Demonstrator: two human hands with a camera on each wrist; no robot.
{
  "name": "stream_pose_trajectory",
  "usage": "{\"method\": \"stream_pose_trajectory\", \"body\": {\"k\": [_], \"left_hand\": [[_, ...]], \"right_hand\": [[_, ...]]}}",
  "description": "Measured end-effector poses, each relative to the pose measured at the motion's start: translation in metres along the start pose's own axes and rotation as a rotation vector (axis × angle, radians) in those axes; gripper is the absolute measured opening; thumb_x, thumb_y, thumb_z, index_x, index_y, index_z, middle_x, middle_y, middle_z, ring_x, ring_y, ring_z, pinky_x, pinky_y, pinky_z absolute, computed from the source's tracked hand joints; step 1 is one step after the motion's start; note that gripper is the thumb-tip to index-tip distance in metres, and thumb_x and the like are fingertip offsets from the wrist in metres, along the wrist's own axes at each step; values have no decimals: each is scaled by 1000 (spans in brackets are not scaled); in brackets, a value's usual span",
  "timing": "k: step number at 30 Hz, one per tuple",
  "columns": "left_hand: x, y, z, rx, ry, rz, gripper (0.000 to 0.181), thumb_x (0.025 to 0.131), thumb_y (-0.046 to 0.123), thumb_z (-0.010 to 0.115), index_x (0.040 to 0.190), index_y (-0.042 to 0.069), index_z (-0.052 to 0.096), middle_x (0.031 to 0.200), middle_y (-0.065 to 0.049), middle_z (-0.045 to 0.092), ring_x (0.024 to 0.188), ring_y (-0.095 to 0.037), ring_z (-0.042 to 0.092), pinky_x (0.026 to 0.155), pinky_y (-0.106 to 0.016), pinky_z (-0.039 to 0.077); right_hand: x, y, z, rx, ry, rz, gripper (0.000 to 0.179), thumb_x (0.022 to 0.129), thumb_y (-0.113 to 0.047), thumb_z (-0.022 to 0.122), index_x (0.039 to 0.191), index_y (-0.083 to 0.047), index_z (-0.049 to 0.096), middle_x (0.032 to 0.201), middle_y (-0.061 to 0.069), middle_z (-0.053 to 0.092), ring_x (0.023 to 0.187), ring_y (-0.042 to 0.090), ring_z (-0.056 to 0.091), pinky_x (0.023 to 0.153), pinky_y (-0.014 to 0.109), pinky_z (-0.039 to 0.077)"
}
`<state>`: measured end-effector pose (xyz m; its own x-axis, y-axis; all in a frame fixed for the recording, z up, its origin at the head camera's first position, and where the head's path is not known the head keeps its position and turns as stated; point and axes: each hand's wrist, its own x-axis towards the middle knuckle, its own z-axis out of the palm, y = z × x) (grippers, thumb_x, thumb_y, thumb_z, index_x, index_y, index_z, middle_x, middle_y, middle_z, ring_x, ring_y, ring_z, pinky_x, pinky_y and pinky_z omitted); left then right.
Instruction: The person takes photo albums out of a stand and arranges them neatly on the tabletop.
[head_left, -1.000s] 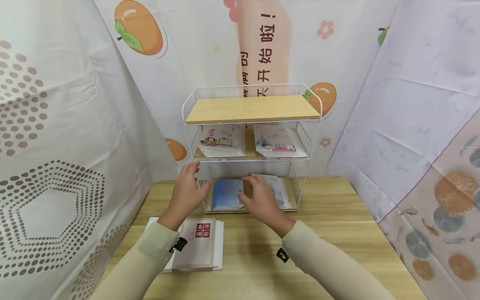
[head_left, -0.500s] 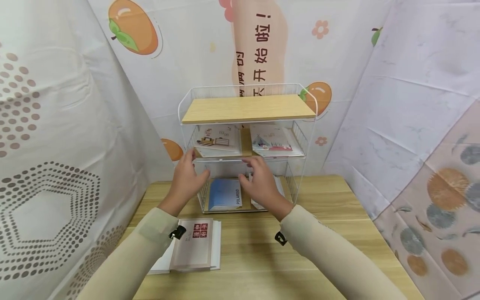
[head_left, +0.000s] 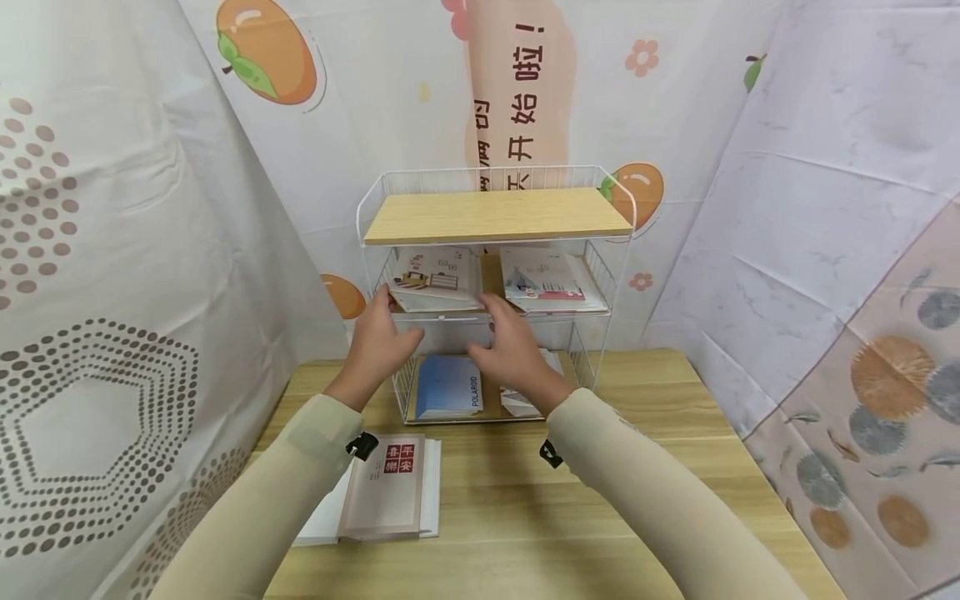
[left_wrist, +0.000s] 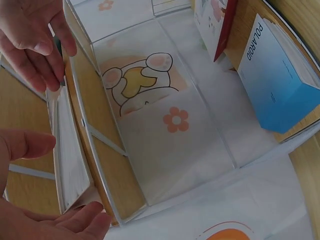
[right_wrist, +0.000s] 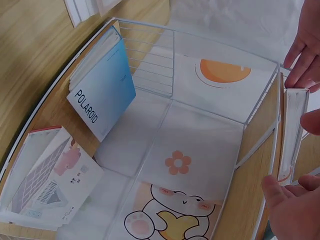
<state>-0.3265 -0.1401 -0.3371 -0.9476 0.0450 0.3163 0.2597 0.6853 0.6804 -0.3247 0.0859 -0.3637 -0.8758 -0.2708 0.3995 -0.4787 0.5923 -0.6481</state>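
Note:
Two bare hands reach to the middle tier of the white wire shelf (head_left: pixel 498 217), around a white book with a drawing on its cover (head_left: pixel 435 279) lying at the left. My left hand (head_left: pixel 378 346) is at the book's left end, its fingertips by the lower edge in the left wrist view. At the opposite end, my right hand (head_left: pixel 513 354) has its fingers (right_wrist: pixel 275 192) beside the book's corner. Both thumbs stand apart from the fingers. Whether the fingertips press on the book is hard to tell.
A second white book (head_left: pixel 543 275) lies right on the middle tier. The bottom tier bears a blue POLAROID book (head_left: pixel 448 385) and a white illustrated book (right_wrist: pixel 55 175). Further books, one beige-covered (head_left: pixel 386 492), lie on the wooden table (head_left: pixel 510 517) at front left.
Both hands have risen from in front of the bottom tier to the middle tier. They now stand at the two ends of the left white book.

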Motion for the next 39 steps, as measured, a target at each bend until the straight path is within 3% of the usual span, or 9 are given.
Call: {"method": "stream_pose_trajectory", "body": {"k": [10, 16, 26, 30, 34, 37, 39], "left_hand": [[9, 1, 1, -39, -17, -55, 90, 79, 22, 64, 151, 1, 13, 134, -16, 51, 121, -30, 51, 89, -46, 48], [11, 5, 1, -22, -20, -63, 87, 79, 26, 64, 151, 4, 20, 133, -16, 53, 121, -30, 51, 92, -46, 47], [10, 8, 2, 9, -23, -44, 83, 79, 25, 65, 149, 4, 25, 130, -17, 55, 117, -30, 54, 82, -42, 50], [10, 9, 1, 14, -31, -37, 83, 79, 23, 65, 150, 4, 25, 133, -18, 54, 119, -31, 54, 68, -36, 49], [9, 11, -1, 26, -52, -38, 84, 79, 20, 64, 151, 6, 23, 136, -18, 52, 109, -31, 60, 49, -32, 43], [8, 11, -2, 26, -62, -38, 84, 79, 20, 64, 151, 6, 23, 138, -18, 50, 112, -30, 59, 53, -33, 46], [7, 11, -2, 22, -63, -41, 84, 79, 20, 65, 151, 7, 24, 139, -16, 50, 121, -29, 55, 64, -34, 50]], "right_hand": [[12, -6, 1, 38, -66, 112, 83, 81, -23, 64, 152, -17, 22, 157, 0, 23, 124, 31, 52, 95, 39, 49], [16, -9, 0, 38, -86, 152, 81, 81, -26, 65, 151, -19, 24, 155, -1, 29, 121, 32, 54, 92, 39, 51], [16, -11, -1, 79, -82, 212, 78, 81, -27, 66, 150, -24, 29, 152, 1, 35, 123, 31, 53, 88, 40, 53], [16, -12, -1, 95, -77, 225, 77, 81, -28, 65, 149, -23, 30, 150, 2, 37, 123, 32, 52, 90, 41, 52], [16, -13, -2, 110, -82, 243, 77, 82, -29, 65, 149, -26, 29, 151, 0, 35, 124, 29, 52, 91, 40, 52], [14, -14, -3, 132, -84, 253, 76, 82, -27, 64, 150, -26, 29, 152, -1, 33, 124, 28, 52, 89, 37, 53], [12, -15, -3, 150, -85, 252, 76, 83, -26, 64, 150, -25, 28, 153, -1, 32, 124, 29, 52, 87, 36, 53]]}}
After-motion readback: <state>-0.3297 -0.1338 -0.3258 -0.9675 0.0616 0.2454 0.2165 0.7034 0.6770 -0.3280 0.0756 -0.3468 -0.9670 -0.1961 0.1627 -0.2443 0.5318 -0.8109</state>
